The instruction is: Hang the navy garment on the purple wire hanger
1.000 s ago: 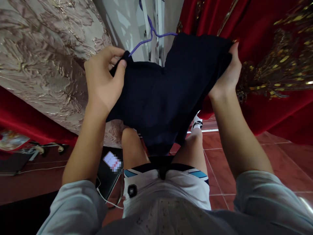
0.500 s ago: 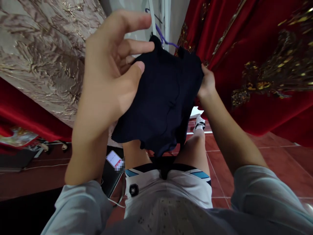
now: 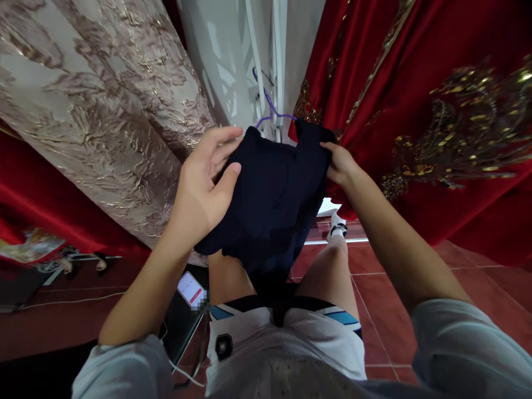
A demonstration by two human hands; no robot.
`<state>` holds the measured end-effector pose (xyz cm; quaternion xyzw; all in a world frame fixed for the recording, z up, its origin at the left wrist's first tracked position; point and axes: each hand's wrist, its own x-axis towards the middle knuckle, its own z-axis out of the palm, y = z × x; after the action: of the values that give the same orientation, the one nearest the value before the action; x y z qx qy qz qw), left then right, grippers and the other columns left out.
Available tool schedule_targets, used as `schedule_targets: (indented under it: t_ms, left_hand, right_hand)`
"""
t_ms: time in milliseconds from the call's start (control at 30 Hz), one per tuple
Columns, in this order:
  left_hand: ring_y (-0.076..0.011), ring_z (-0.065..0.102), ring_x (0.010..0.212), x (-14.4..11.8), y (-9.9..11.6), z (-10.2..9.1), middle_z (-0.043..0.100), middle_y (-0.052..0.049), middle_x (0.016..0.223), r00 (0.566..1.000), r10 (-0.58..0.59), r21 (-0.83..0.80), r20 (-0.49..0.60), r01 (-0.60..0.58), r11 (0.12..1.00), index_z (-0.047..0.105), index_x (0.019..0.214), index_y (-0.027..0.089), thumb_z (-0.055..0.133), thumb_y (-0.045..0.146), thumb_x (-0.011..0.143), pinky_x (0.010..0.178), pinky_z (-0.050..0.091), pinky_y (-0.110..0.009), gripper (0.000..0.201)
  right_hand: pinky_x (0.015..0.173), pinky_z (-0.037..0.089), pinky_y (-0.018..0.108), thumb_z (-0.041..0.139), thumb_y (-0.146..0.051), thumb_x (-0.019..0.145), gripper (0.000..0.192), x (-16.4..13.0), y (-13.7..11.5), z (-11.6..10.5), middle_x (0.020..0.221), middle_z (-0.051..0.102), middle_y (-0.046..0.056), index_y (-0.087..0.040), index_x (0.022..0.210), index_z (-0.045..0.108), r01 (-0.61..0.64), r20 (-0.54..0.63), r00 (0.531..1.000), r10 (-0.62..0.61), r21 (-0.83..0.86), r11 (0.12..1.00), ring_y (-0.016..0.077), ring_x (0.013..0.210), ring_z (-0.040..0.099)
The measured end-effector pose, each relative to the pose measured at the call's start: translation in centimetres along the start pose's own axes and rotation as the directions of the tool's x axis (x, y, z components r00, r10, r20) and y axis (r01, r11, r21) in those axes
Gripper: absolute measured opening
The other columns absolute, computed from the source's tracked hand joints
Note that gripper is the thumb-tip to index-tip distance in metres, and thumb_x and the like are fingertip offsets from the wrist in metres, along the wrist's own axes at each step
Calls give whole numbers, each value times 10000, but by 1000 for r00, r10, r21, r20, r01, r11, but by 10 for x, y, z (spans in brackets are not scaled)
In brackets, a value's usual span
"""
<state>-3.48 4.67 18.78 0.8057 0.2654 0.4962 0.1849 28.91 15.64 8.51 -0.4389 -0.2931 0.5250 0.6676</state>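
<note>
A navy top (image 3: 270, 188) hangs on a purple hanger (image 3: 271, 109), whose two ends run into its shoulders and so seem to bear its weight. The right hand (image 3: 341, 165) pinches one side, likely keeping cloth spread; the left hand (image 3: 205, 188), loosely unfolded, borders the other, contact unclear.

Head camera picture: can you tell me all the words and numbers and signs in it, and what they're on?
No word or number can be read for sure.
Phone screen: small print, too blurred to read, with a corner hidden by pixel blocks.
Black badge on the white shorts: a pale squarish outline; I can't tell if it's a letter.
Dark garment by the hands: no writing shows.
</note>
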Motion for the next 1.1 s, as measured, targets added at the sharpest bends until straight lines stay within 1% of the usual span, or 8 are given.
schedule_targets:
  t_ms: [267, 467, 533, 633, 733, 833, 967, 1100]
  left_hand:
    - [-290, 691, 1277, 9, -2, 1, 709, -73, 1283, 993, 28, -161, -119, -47, 986, 664, 1182, 234, 778, 257, 894, 1019, 617, -387, 311]
    - [-259, 708, 1243, 10, -14, -6, 726, -28, 1235, 993, 33, -106, -118, -45, 993, 665, 1137, 240, 764, 249, 906, 1122, 559, -417, 251]
    - [-259, 711, 1238, 7, -9, -6, 738, -23, 1213, 993, 35, -95, -112, -46, 994, 669, 1121, 233, 747, 219, 910, 1105, 572, -407, 226]
    - [-258, 725, 1216, 1, 12, 2, 742, -30, 1209, 994, 39, -63, -99, -46, 997, 664, 1141, 210, 671, 150, 938, 1070, 590, -395, 212]
    - [-252, 723, 1219, -9, 38, 9, 729, -37, 1260, 1000, 6, 6, 2, -6, 1000, 645, 1228, 214, 574, 133, 985, 1102, 571, -416, 265]
    - [-254, 663, 1317, -24, 46, 1, 696, -49, 1358, 996, -9, 67, 89, 3, 998, 610, 1329, 221, 540, 131, 996, 1178, 515, -434, 353]
    - [-239, 604, 1388, -40, 13, -30, 645, -50, 1451, 994, -48, 224, 94, 26, 974, 563, 1423, 238, 543, 76, 933, 1231, 460, -409, 516]
    - [-235, 698, 1223, -28, -43, -44, 730, -60, 1269, 997, -80, 314, 22, 69, 947, 623, 1337, 193, 524, 34, 812, 1166, 512, -425, 557]
  right_hand:
    - [917, 630, 341, 644, -343, 877, 140, -7, -15, -7, 930, 749, 33, -220, 937, 677, 134, -22, 991, -133, 18, 991, 204, 985, 723]
    - [881, 630, 337, 601, -336, 866, 127, -9, -1, -7, 864, 722, 25, -221, 899, 644, 190, -103, 978, -182, 73, 979, 199, 930, 716]
    - [832, 632, 332, 620, -342, 851, 126, -15, 12, -8, 810, 702, 19, -220, 883, 628, 135, -98, 987, -131, 41, 990, 198, 862, 707]
    - [726, 623, 305, 658, -301, 823, 102, -21, 33, -4, 706, 664, 10, -213, 849, 614, -41, -92, 995, 38, -42, 998, 180, 726, 662]
    - [656, 598, 271, 651, -221, 813, 49, -25, 51, 5, 651, 639, 11, -198, 807, 609, -185, -102, 979, 175, -97, 978, 153, 630, 611]
    - [694, 610, 272, 610, -203, 825, 27, -30, 58, 12, 677, 662, 15, -193, 801, 617, -175, -99, 981, 167, -85, 981, 148, 639, 624]
    - [893, 640, 348, 639, -306, 803, 166, -42, 53, 8, 926, 762, 25, -213, 938, 667, 90, -40, 995, -88, 48, 995, 199, 924, 728]
    - [1048, 600, 441, 731, -410, 753, 297, -60, 38, 4, 1156, 759, 8, -262, 1003, 670, 343, -55, 939, -339, 79, 936, 239, 1202, 691]
